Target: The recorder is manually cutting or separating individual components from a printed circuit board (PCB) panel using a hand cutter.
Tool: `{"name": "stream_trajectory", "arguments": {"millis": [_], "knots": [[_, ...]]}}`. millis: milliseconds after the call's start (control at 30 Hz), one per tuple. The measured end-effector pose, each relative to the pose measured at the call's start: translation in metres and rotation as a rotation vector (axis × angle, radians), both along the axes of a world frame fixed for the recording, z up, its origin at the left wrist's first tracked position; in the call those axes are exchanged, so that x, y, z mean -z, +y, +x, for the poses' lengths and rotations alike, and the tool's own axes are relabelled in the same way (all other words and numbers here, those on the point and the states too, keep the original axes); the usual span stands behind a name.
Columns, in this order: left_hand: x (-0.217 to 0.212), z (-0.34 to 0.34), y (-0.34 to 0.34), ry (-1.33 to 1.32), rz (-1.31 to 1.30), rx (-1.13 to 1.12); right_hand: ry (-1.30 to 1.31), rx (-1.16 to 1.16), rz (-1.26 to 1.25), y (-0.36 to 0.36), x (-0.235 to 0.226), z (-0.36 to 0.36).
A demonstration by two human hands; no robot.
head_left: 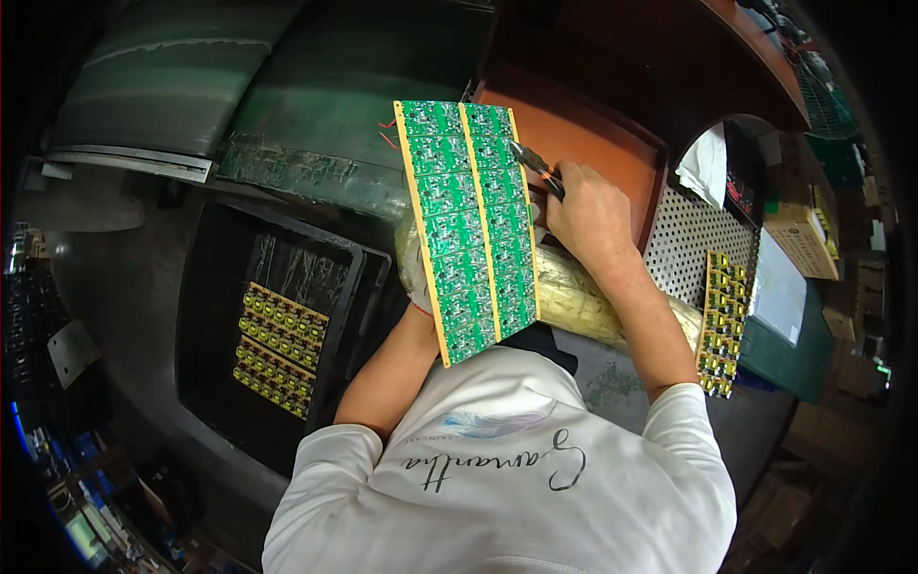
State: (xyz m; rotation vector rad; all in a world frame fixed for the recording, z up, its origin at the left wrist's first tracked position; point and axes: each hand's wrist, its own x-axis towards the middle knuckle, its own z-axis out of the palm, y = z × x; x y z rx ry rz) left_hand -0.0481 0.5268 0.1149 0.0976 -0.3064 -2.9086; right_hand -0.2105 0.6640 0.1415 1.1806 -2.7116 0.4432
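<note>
A tall green circuit board panel [466, 230] with yellow-tan edge strips and two columns of small boards is tilted up in front of me. Behind it, mostly hidden, my left hand [417, 295] holds it up; a pale glove cuff shows at the wrist. In my right hand [591, 212], bare, is a pair of cutting pliers [545, 174] with dark and orange handles. Their jaws reach the panel's right edge near its upper part. Thin red wires [388, 132] stick out beyond the panel's upper left edge.
At left, a black bin [215, 335] holds a panel with yellow components [282, 344]. Another such panel [724, 320] lies at right beside a perforated metal plate [703, 234]. A reddish-brown tray [574, 110] stands ahead, next to a green bench [306, 163]. A yellow wrapped roll [593, 297] crosses before me.
</note>
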Motion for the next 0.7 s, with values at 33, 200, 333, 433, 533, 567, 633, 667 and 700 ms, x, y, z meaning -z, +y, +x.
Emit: {"name": "stream_trajectory", "arguments": {"millis": [33,200,333,433,533,567,633,667,700], "knots": [[-0.004,0.001,0.0,-0.011,-0.004,-0.003,-0.007,0.01,0.006,0.0,0.0,0.001],[-0.007,0.006,0.002,-0.223,0.0,-0.004,-0.033,0.008,0.028,0.001,-0.001,-0.002],[0.018,0.004,0.0,0.117,0.057,-0.006,0.03,-0.014,-0.03,0.004,0.0,-0.006],[0.039,0.002,-0.004,0.067,0.035,0.006,0.118,-0.055,-0.088,0.007,0.001,-0.008],[0.048,0.0,-0.006,0.044,0.037,-0.001,0.039,-0.002,-0.025,0.009,0.001,-0.009],[0.048,0.0,-0.006,0.039,0.039,-0.003,0.052,-0.012,-0.037,0.009,0.001,-0.009],[0.042,0.002,-0.004,0.051,0.074,-0.002,0.06,-0.006,-0.012,0.008,0.002,-0.011],[0.037,0.002,-0.004,0.058,0.09,0.0,0.056,-0.001,0.004,0.008,0.002,-0.011],[0.032,0.002,-0.003,0.059,0.087,-0.001,0.065,-0.004,-0.005,0.008,0.002,-0.012]]}}
